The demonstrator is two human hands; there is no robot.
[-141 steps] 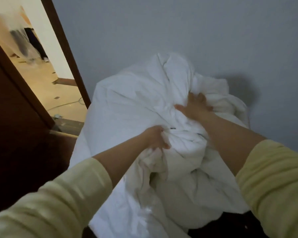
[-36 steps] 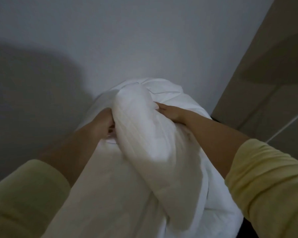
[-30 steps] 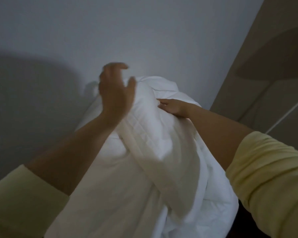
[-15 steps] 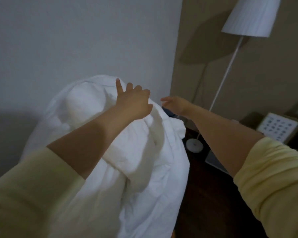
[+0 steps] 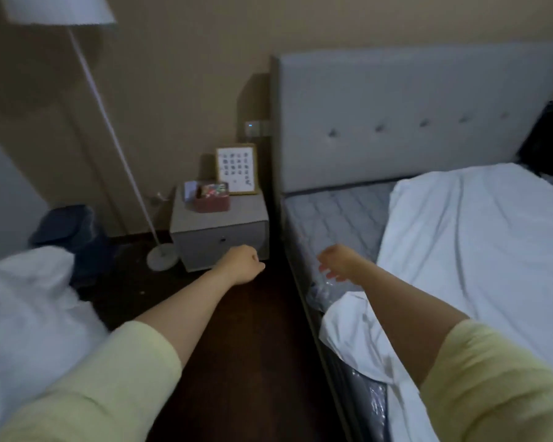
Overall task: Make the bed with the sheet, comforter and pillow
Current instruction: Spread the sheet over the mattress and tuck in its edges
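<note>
Head view: the comforter (image 5: 26,311) is blurred and cut off at 9 o'clock. The sheet (image 5: 479,250) lies rumpled on the bed (image 5: 329,215), leaving bare mattress at 12 o'clock. The left hand (image 5: 241,263) is loosely curled over the dark floor (image 5: 243,346); the right hand (image 5: 340,263) hangs blurred, fingers slack, both empty. A nightstand (image 5: 219,231) and floor lamp (image 5: 109,129) stand at 11 o'clock.

head camera looks forward and down at bed (image 5: 332,218) and nightstand (image 5: 219,224).
</note>
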